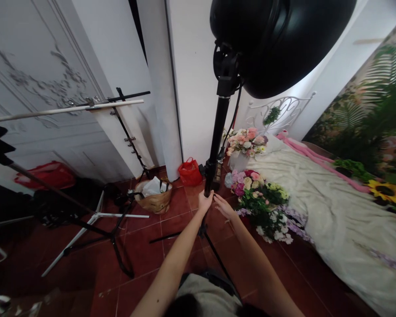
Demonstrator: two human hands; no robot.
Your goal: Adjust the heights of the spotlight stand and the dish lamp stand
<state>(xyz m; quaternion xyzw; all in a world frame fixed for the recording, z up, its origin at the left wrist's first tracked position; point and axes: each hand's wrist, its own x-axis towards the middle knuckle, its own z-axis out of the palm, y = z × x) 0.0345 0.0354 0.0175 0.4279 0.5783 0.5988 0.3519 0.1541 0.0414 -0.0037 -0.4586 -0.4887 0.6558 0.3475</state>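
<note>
Room: white panelled wall [23, 53] off to the far left, red-brown tiled floor [141, 248] under everything.
White-legged stand [123, 215]: feet splayed on the tiles, well apart from both hands.
Basket [155, 203]: on the floor between that stand and the pole, something white poking out of it.
Red bag [190, 172]: on the tiles beyond the hands, just left of the pole.
Left hand [204, 203]: the nearer one, fingers wrapped round the black light pole [218, 127] just below its collar [210, 166].
Pole's long axis: roughly upright, from tripod legs [214, 251] near the person's body to the big black lamp head [277, 44], top leaning right from here.
Right hand [225, 208]: just right of the pole, fingers loosely extended, not closed round anything; I can't tell whether the tips touch.
Way to the pole: leftward from the right fingers, across them; already within the left grip.
Flowers [251, 182]: massed to the right of the right hand.
Bed [333, 211]: farthest right, pale cover rumpled.
</note>
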